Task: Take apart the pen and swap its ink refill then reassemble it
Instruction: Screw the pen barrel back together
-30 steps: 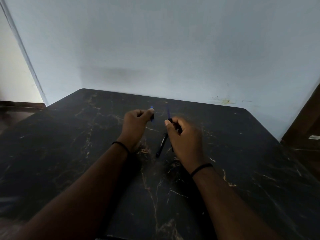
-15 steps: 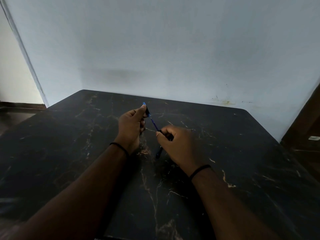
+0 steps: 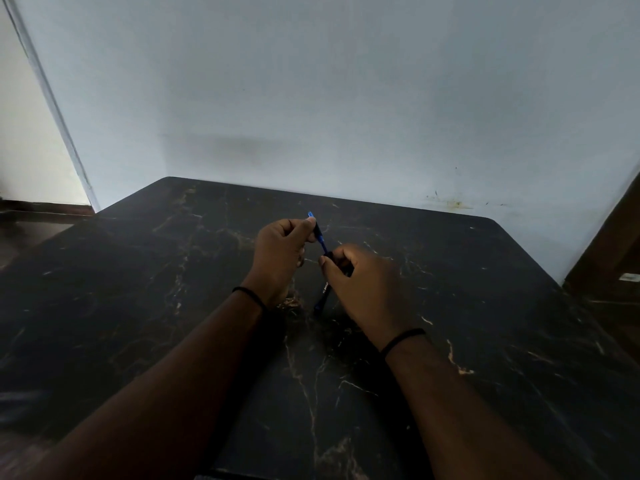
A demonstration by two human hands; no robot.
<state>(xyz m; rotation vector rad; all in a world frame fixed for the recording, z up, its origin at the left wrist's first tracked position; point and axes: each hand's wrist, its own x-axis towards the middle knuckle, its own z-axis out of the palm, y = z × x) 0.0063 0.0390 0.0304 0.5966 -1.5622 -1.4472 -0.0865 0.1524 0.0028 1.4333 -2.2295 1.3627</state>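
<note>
My left hand [image 3: 280,254] pinches a short dark pen piece [image 3: 317,230] with a blue tip poking out above the fingertips. A thin blue refill [image 3: 324,245] runs from that piece down to my right hand [image 3: 363,285], which pinches a dark pen part [image 3: 329,255] at the refill's lower end. Only a short stretch of refill shows between the two hands. A dark pen barrel [image 3: 322,296] with white lettering shows under my right thumb; it seems to lie on the table, partly hidden by the hand.
The black marble-patterned table [image 3: 173,306] stands against a pale blue wall [image 3: 329,98]. Dark wooden furniture [image 3: 609,271] stands past the table's right edge. A dark floor lies beyond the left edge.
My hands have come together. The refill, held upright in my right hand a second ago, now joins the left hand's piece, and less blue shows between the hands.
</note>
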